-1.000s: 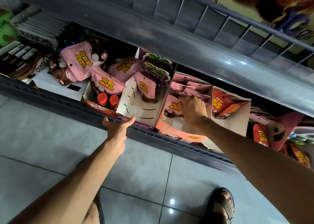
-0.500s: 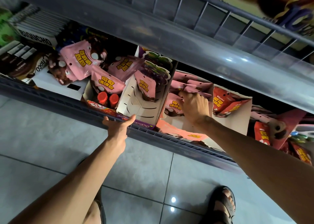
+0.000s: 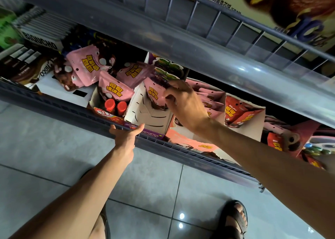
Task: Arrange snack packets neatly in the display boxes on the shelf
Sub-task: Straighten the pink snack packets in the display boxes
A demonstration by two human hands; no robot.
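- The pink packet (image 3: 154,95) leans in the purple box (image 3: 148,117), the right hand (image 3: 184,106) pinching its edge; a weak pinch could drop it.
- The left hand (image 3: 126,137) grips the box's front, fingers curled; pulling could tip the box.

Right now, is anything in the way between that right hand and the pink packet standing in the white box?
Nothing visible. The right hand already reaches over the white box, its fingers at the pink packet's edge. The left hand rests lower, on the shelf's front rail, out of the path.
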